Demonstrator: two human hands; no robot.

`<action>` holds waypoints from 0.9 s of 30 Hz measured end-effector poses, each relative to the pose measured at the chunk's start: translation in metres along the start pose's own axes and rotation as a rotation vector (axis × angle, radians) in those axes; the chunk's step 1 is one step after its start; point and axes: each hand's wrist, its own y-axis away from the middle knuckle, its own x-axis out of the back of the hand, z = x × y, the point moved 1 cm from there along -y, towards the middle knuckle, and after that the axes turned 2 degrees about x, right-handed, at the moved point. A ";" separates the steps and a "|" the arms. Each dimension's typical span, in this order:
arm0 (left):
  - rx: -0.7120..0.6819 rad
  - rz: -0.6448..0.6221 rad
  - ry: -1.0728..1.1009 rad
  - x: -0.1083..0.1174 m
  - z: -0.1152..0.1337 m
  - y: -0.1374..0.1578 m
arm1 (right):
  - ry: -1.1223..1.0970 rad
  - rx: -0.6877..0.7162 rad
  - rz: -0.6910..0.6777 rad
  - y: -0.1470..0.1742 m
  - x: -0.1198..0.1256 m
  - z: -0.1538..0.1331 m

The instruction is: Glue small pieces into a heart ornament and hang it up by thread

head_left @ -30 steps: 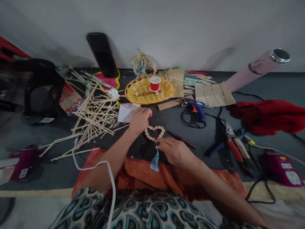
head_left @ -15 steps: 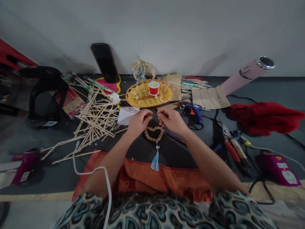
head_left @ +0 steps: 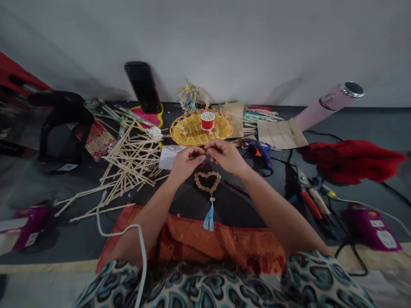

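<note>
My left hand point(head_left: 189, 161) and my right hand point(head_left: 226, 156) meet above the heart ornament, thumbs and fingers pinched close together. Whatever lies between the fingertips is too thin and dark to make out. Just below them, a heart-shaped ornament point(head_left: 199, 185) made of small light-brown beads or pieces lies flat on the dark table. From its point hangs a light blue tassel point(head_left: 209, 218), its end reaching an orange-red cloth point(head_left: 221, 239). Behind my hands, a spool of red thread point(head_left: 207, 121) stands in a yellow woven basket point(head_left: 183, 136).
Loose wooden sticks point(head_left: 128, 160) are heaped on the left, beside white paper point(head_left: 168, 157). A blue glue gun point(head_left: 263, 152), pliers point(head_left: 310, 194), a red cloth point(head_left: 356, 160) and a pink flask point(head_left: 329, 105) are on the right. A phone point(head_left: 143, 87) leans against the wall.
My hands have come closer together and their fingertips now nearly touch. My right hand has shifted slightly left and up. The ornament lies as before.
</note>
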 end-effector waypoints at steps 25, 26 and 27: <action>-0.066 -0.026 -0.467 -0.005 0.014 0.010 | 0.403 0.029 -0.138 0.013 -0.001 -0.024; -0.082 -0.023 -0.520 -0.005 0.015 0.011 | 0.430 0.032 -0.132 0.013 -0.003 -0.024; -0.093 -0.023 -0.558 -0.005 0.016 0.011 | 0.455 0.037 -0.125 0.012 -0.004 -0.024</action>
